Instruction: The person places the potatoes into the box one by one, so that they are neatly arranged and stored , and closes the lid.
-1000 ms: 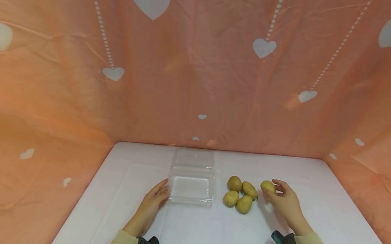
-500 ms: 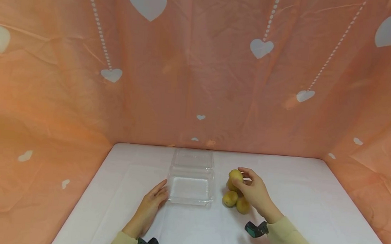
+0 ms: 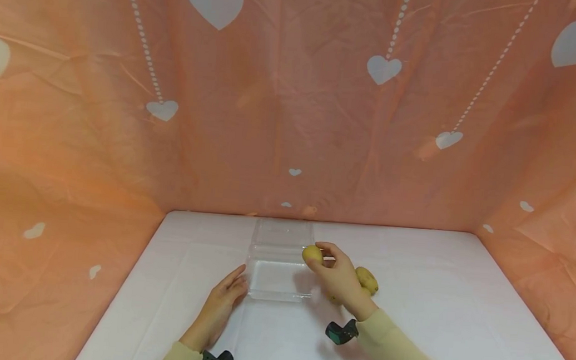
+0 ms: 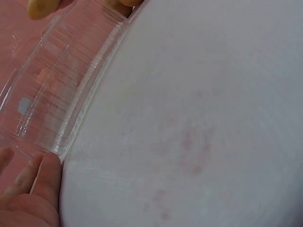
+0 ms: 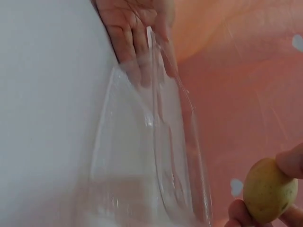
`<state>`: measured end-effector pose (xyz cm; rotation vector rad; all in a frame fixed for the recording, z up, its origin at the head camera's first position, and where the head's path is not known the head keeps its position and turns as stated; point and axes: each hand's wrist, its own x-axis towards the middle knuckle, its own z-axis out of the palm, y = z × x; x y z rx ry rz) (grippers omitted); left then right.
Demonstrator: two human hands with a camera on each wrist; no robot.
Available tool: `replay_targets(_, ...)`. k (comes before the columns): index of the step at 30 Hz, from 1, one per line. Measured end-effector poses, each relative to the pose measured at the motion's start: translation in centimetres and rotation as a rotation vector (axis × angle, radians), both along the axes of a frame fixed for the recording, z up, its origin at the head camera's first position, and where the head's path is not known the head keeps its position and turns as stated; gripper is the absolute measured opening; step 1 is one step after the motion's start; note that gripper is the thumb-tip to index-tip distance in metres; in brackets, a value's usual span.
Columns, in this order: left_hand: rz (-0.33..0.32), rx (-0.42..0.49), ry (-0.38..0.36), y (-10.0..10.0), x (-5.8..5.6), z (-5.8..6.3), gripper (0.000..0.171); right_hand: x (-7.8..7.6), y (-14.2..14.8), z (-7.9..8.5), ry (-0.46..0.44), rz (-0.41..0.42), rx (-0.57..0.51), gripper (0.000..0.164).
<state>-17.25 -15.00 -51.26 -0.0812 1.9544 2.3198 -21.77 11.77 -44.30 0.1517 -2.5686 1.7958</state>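
- One potato (image 3: 311, 253): it is hanging in the air, near the 2 o'clock corner of the box and apart from it.
- One right hand (image 3: 337, 279): it is pinching that potato between thumb and fingers, reaching in from the box's 4 o'clock.
- One left hand (image 3: 223, 299): its fingers are extending nearly straight, holding nothing and touching the box's side at 9 o'clock.
- One clear plastic box (image 3: 280, 297): it is standing open on the white table (image 3: 426, 279); its lid (image 3: 283, 233) is lying back at 12 o'clock.
- Several other potatoes (image 3: 367, 280): they are resting at the box's 3 o'clock, the right hand partly hiding them; their count is not showing.
- Two pale yellow sleeves (image 3: 401, 355), two black wrist cameras (image 3: 341, 332): the person is wearing them.
- One orange-pink cloth (image 3: 273, 106): it is hanging behind the table, bearing white hearts (image 3: 383, 69).
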Motion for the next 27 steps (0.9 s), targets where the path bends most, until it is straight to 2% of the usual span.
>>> replay_targets(7,-0.008,-0.010,0.007,0.0,0.1,-0.1,0.057,-0.3,-2.8,-0.9,0.069,0.055,0.014,0.044)
replay_targets(13,0.010,-0.014,0.009,0.0,0.1,0.0,0.057,-0.6,-5.6,-1.8,0.102,0.126,0.126,0.044)
replay_targets(20,-0.002,-0.016,0.002,0.1,0.1,0.1,0.057,-0.6,-7.4,-2.3,0.101,0.094,0.290,0.043)
replay_targets(27,0.002,-0.014,0.005,-0.1,0.2,0.1,0.057,-0.9,-7.9,-2.5,0.075,0.088,0.353,0.040)
